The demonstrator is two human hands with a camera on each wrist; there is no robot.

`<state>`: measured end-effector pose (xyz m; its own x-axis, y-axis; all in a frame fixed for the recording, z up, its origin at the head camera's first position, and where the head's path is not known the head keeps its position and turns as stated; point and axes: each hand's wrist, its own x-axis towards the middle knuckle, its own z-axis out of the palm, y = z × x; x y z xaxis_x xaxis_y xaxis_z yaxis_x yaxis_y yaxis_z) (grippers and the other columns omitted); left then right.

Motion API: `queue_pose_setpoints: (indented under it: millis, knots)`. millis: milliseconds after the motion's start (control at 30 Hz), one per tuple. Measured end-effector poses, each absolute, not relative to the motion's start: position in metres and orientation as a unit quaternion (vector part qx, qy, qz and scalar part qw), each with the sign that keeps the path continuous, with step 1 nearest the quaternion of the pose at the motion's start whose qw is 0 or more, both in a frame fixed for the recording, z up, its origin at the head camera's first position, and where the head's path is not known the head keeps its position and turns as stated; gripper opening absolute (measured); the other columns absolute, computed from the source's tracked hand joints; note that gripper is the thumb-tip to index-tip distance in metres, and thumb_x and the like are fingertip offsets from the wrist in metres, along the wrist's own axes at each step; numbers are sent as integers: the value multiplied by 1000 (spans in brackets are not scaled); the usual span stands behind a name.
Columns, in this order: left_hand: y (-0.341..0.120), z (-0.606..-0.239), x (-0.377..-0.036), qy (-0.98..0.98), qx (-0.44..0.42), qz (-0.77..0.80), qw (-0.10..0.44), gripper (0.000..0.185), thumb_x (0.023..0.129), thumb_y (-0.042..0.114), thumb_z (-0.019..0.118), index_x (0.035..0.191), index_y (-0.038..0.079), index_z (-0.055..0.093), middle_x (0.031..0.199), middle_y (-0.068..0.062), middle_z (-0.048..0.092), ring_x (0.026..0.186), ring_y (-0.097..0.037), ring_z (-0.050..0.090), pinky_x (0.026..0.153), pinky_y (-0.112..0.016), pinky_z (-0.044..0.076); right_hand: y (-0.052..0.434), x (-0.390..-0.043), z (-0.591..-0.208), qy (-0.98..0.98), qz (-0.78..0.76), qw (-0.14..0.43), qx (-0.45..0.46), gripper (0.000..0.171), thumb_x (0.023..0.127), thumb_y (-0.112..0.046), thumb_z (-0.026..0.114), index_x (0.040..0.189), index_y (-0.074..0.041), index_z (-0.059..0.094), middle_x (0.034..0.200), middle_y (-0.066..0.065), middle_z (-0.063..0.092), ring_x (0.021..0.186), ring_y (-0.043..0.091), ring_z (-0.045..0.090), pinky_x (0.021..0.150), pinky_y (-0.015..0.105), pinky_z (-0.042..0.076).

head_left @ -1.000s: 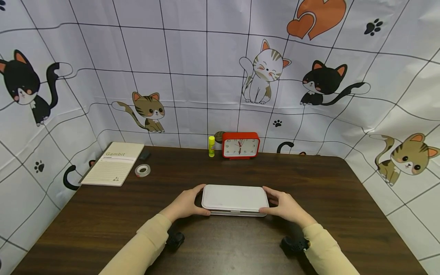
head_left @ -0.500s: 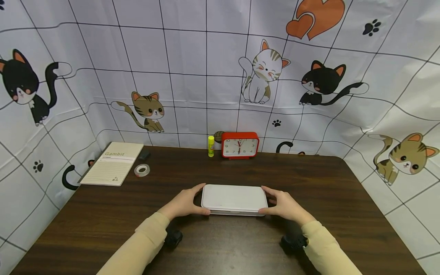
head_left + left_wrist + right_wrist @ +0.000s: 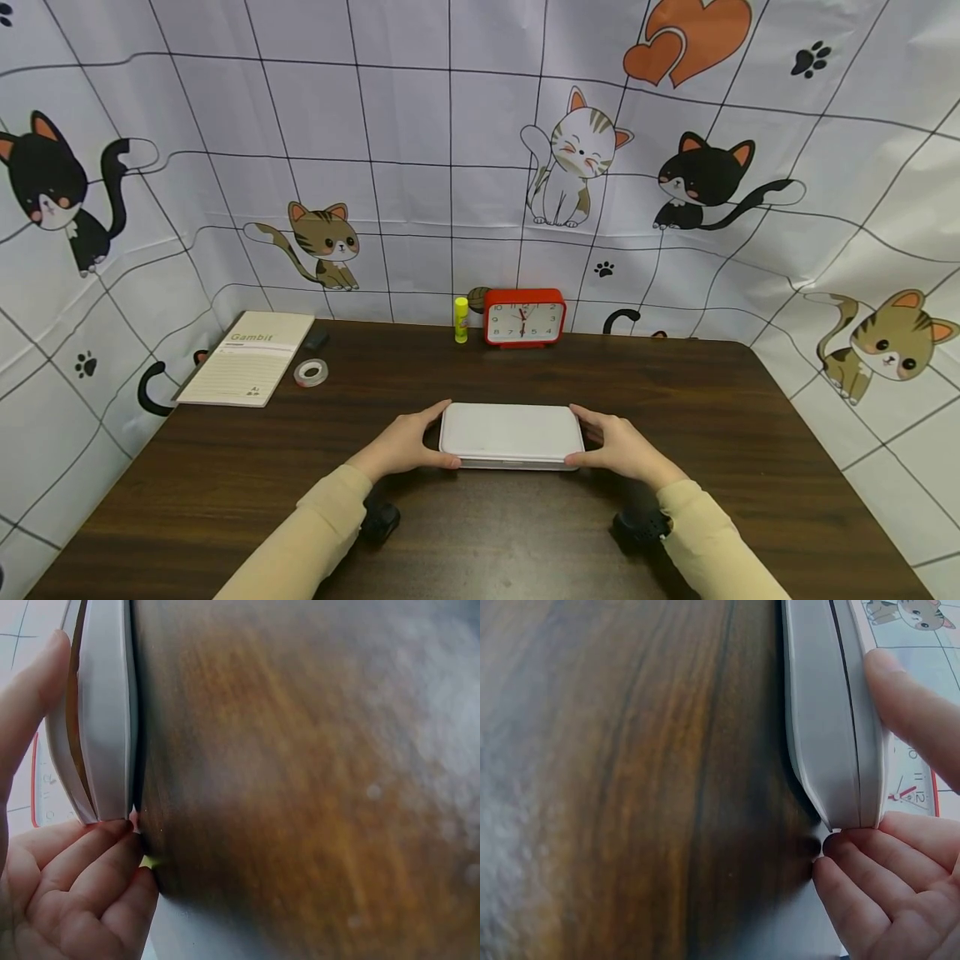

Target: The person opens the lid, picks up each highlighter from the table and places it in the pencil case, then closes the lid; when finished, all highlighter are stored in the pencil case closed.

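Two hands frame the flat white rectangular plastic case [image 3: 511, 435] that lies closed near the front middle of the dark brown wooden table [image 3: 712, 417]. On my head feed the left hand [image 3: 405, 443] grips the case's left end, thumb along the near edge and fingers curled round the far corner; the right hand [image 3: 617, 446] mirrors it on the right end. The left wrist view shows this up close — the thumb lies on the lid of the case [image 3: 101, 712] while the fingers [image 3: 82, 877] curl at its corner against the tabletop. The right wrist view shows the same: a thumb on top of the case [image 3: 832, 712] and fingers [image 3: 877, 877] tucked in at the corner where it meets the wood. Both forearms wear pale yellow sleeves [image 3: 322, 517]. At the far edge of the table stands a red rectangular alarm clock [image 3: 524, 317], with a small yellow glue stick [image 3: 461, 319] upright just beside it on the left. Toward the far left corner lies a cream notebook with green lettering [image 3: 249, 358], and near its right edge a clear roll of tape [image 3: 311, 372] lies flat. A white cloth printed with cartoon cats [image 3: 450, 150] hangs behind and to both sides.
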<state>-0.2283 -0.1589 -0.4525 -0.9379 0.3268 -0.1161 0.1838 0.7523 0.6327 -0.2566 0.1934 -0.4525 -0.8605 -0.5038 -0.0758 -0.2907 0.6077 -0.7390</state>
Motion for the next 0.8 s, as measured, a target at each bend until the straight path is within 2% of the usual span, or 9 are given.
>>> queue_pose_setpoints:
  millis: [800]
  knots:
    - [-154, -447, -232, 943, 116, 293, 106, 101, 66, 46, 84, 146, 8, 36, 141, -16, 48, 126, -32, 48, 102, -47, 40, 190, -257, -454, 884, -391, 134, -218, 95, 73, -38, 81, 145, 1, 34, 146, 23, 39, 126, 38, 47, 99, 46, 43]
